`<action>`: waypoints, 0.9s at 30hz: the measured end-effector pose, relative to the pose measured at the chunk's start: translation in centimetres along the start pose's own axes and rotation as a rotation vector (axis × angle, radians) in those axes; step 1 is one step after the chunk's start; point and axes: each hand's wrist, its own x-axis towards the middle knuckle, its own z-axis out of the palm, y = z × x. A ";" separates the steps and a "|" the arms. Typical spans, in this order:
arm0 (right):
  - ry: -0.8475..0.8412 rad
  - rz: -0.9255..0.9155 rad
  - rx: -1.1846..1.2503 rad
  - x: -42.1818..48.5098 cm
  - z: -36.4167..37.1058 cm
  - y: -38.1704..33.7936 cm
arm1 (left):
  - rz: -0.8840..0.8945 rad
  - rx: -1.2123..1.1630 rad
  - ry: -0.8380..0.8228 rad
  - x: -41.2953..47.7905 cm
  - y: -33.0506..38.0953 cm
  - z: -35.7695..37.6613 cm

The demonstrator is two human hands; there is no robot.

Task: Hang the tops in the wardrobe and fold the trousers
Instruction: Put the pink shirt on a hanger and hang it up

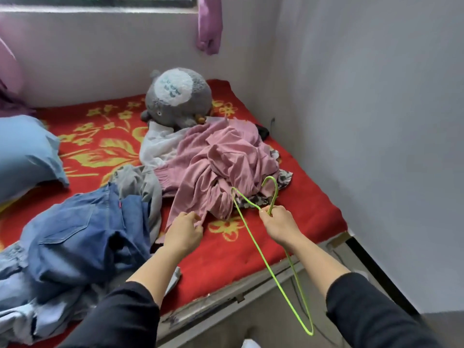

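Green wire forms the clothes hanger (251, 234), which is gripped at its neck, just below the hook, by the right hand (278, 222); the fingers are curled closed round the wire. The hook is pointed away from the person, over the clothes, and the long triangle of the hanger is hung down past the edge of the bed towards the lower right.

A lower edge of the pink top (226, 159) is pinched between thumb and fingers of the left hand (184, 231). The pink top is left in a crumpled heap on the bed, whose red blanket (100, 146) is printed with yellow flowers. Part of a dark patterned garment (285, 175) is seen under the heap on its right side.

Blue jeans (82, 237) are piled unfolded at the near left of the bed, with a grey garment (140, 182) between them and the pink top. A white garment (160, 144) is spread behind the heap, and a grey plush toy (178, 96) is set on its far end against the wall. A light blue pillow (25, 151) is placed at the left edge, and a purple curtain (209, 23) is hung by the window above.
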 end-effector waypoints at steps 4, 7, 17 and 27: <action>0.046 0.023 0.009 8.9 -1.0 2.6 | -0.018 0.006 -0.042 7.2 2.8 3.4; 0.024 0.018 -0.016 16.5 -1.7 4.7 | -0.089 -0.020 -0.056 12.5 4.2 6.1; 0.012 -0.079 -0.063 34.2 0.1 9.4 | -0.429 -0.125 -0.051 24.3 4.9 15.4; -0.287 0.013 -0.370 39.7 11.3 14.1 | -0.364 0.224 0.018 29.1 2.0 24.1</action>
